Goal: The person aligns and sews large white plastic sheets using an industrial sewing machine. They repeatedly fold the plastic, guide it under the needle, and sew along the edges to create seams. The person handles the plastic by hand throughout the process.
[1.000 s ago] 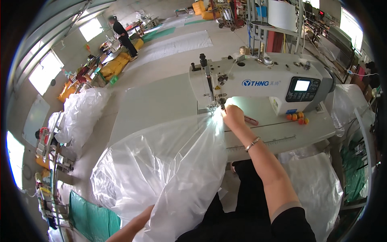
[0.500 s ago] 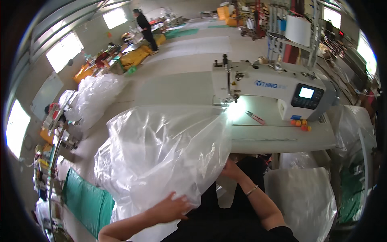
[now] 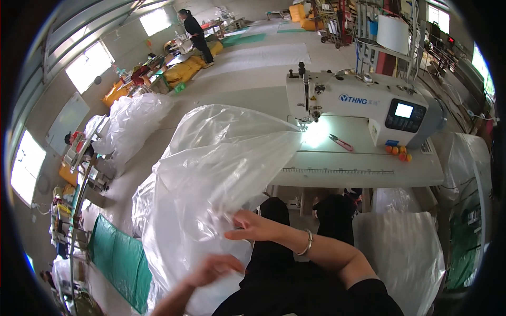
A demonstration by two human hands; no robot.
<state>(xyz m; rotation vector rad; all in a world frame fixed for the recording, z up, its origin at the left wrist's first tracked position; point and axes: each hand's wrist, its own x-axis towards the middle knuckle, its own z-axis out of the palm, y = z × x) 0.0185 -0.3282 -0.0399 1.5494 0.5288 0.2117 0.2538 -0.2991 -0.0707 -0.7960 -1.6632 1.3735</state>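
Observation:
A large clear plastic sheet (image 3: 211, 163) drapes in folds from the sewing machine (image 3: 353, 100) down the left side of my lap. Its far right corner reaches in beside the needle, under a bright lamp. My right hand (image 3: 253, 226), with a bracelet at the wrist, crosses over my lap and has its fingers curled at the sheet's wrinkled near part. My left hand (image 3: 216, 267) is close below it, in front of the sheet, with fingers smeared by motion. Red-handled thread snips (image 3: 341, 142) lie on the machine bed to the right of the needle.
Small orange balls (image 3: 399, 152) sit below the machine's control panel. More clear plastic (image 3: 398, 258) hangs at my right. On the left are a green sheet (image 3: 118, 263), a rack and a plastic heap (image 3: 134, 121). Farther off, a person (image 3: 193, 34) stands beside cluttered tables.
My right hand has moved left from the sheet's right edge toward my left hand, drawing that edge inward. The sheet's far part has billowed up. My left hand has shifted slightly left.

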